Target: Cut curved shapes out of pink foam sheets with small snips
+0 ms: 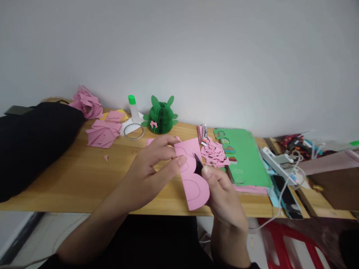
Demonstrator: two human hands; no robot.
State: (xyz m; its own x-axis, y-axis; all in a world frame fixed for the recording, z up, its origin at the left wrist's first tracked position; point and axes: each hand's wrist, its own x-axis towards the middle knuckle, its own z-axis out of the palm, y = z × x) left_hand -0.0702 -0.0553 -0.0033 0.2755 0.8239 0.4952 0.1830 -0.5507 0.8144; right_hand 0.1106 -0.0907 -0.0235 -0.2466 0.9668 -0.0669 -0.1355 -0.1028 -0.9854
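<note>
My left hand point(151, 173) pinches the left edge of a pink sheet of paper point(193, 190), which has curved pencil lines on it. The lower right edge of the sheet is cut into rounded lobes; the top corner is still straight-edged. My right hand point(224, 194) grips dark scissors point(198, 163), their blades at the notch between lobes and the handles mostly hidden by my fingers. Just behind the sheet lies a heap of pink paper scraps point(215, 152). Farther back stands a green folded-paper cactus point(161, 117) with a small pink flower on it.
A glue stick bottle point(134, 108) with a green cap and a metal ring point(134, 131) are at the back left. Pink paper pieces point(103, 133) lie near a black bag point(42, 138). To the right are green paper sheets point(246, 157), a phone point(287, 196) and a power strip point(277, 164).
</note>
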